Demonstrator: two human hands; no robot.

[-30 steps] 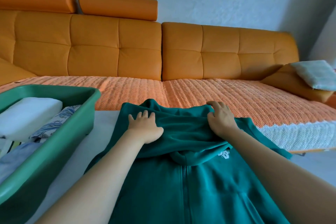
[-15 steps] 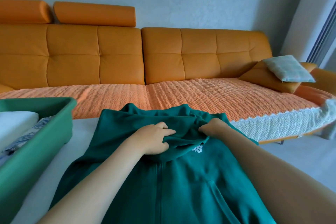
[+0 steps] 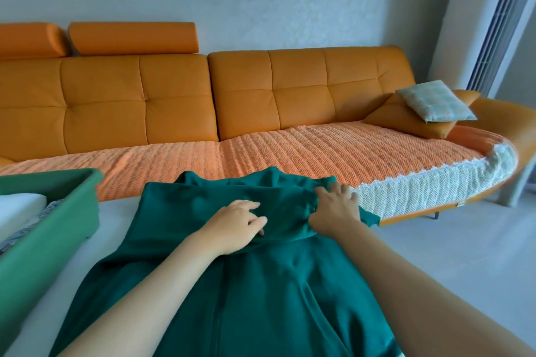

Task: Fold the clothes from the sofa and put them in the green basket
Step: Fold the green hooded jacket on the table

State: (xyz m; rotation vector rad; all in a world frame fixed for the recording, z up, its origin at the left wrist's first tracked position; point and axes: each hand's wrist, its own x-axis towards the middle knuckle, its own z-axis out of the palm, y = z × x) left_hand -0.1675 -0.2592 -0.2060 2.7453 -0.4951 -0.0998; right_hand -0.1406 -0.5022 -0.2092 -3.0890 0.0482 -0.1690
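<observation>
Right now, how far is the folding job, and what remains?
Done: a white folded cloth and a patterned fabric piece already lie in the green plastic basket. In hand: the dark green hooded jacket lies on the white table; the left grip pinches its folded-down hood, the right grip presses flat beside it. Left: finish folding, then basket it. The orange leather sofa shows no more clothes.
</observation>
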